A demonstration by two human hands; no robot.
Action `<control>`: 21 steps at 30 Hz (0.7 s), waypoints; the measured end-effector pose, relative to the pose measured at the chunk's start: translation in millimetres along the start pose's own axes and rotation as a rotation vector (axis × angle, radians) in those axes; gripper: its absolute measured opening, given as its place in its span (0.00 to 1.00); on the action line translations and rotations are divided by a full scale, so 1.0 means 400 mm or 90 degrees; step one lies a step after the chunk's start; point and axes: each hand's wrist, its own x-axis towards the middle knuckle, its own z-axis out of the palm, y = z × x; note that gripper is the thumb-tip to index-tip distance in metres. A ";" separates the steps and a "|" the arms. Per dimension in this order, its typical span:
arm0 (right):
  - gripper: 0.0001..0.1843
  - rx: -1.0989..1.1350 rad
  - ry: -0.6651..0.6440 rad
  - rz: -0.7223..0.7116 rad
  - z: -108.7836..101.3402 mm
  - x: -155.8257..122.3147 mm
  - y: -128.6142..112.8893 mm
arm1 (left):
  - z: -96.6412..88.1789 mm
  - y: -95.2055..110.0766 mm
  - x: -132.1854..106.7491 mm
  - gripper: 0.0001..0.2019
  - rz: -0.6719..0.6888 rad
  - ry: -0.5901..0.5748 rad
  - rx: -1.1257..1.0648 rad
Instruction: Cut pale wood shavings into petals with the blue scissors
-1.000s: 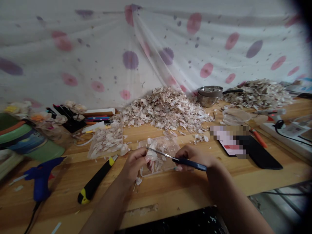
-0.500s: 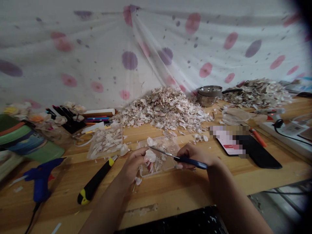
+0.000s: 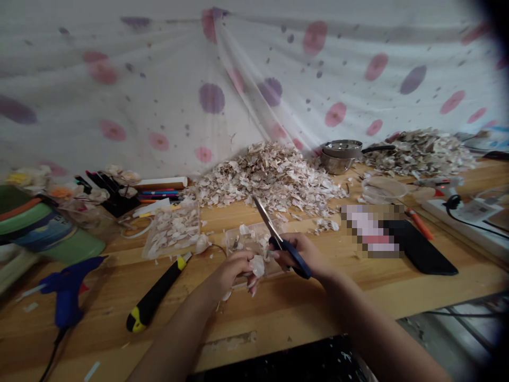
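My left hand [image 3: 234,269] is closed, its fingertips pinching a thin whitish petal-like flake [image 3: 257,266]. A pair of scissors [image 3: 278,240] with dark blue handles is gripped in my right hand [image 3: 308,253]. The blades point away and to the left, above the flake and apart from it, and they look closed together. Under both hands lies a shallow clear plastic tray [image 3: 274,271] with pale pieces in it; my hands hide part of it.
Behind the tray rises a large heap of pale flakes [image 3: 266,172]. A filled clear box [image 3: 149,249], a utility knife [image 3: 159,292] and a blue glue gun [image 3: 67,292] lie to the left. On the right are a black phone-like slab [image 3: 425,249] and metal bowls [image 3: 338,156].
The scissors have swung from lying across the flake to pointing up and away. My right hand has shifted left, and my left hand with the flake has moved slightly right and nearer.
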 end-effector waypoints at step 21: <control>0.19 -0.042 0.029 0.019 0.025 0.001 -0.016 | -0.001 -0.011 0.008 0.05 -0.060 -0.020 0.025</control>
